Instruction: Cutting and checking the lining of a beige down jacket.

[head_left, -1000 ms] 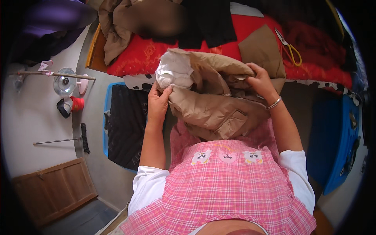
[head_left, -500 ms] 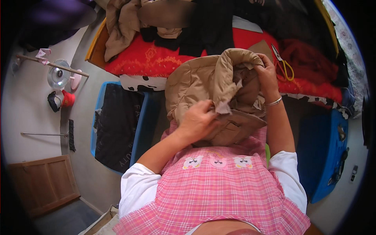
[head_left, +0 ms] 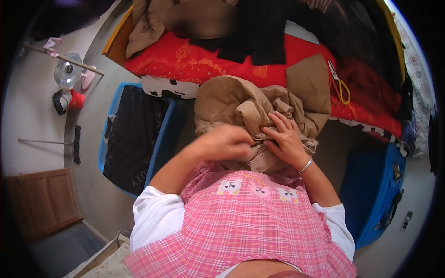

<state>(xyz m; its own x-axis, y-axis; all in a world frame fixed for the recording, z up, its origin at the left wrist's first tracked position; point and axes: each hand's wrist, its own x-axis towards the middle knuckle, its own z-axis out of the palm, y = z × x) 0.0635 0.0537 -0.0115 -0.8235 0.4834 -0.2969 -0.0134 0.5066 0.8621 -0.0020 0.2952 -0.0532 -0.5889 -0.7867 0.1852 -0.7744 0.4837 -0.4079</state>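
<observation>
A tan padded jacket (head_left: 222, 97) lies bunched over my lap, against the bed's near edge. My right hand (head_left: 287, 141) rests on its folds with the fingers spread. On the left side of the bundle, my left hand (head_left: 227, 143) has its fingers curled in. That hand is blurred, and what lies between its fingertips cannot be made out. A flat tan piece (head_left: 315, 76) of the garment spreads to the right over the red bedcover. Frayed pale lining shows near my right wrist.
Yellow-handled scissors (head_left: 340, 82) lie on the red bedcover (head_left: 185, 58), right of the jacket. Black clothes (head_left: 259, 39) are heaped farther back. A blue bin (head_left: 162, 143) with dark fabric (head_left: 134, 139) stands at left, and another blue container (head_left: 371, 199) at right.
My right hand has let go of the jacket's raised upper edge and come down onto its folds. The jacket has collapsed into a lower bundle. My left hand has shifted slightly left and lower.
</observation>
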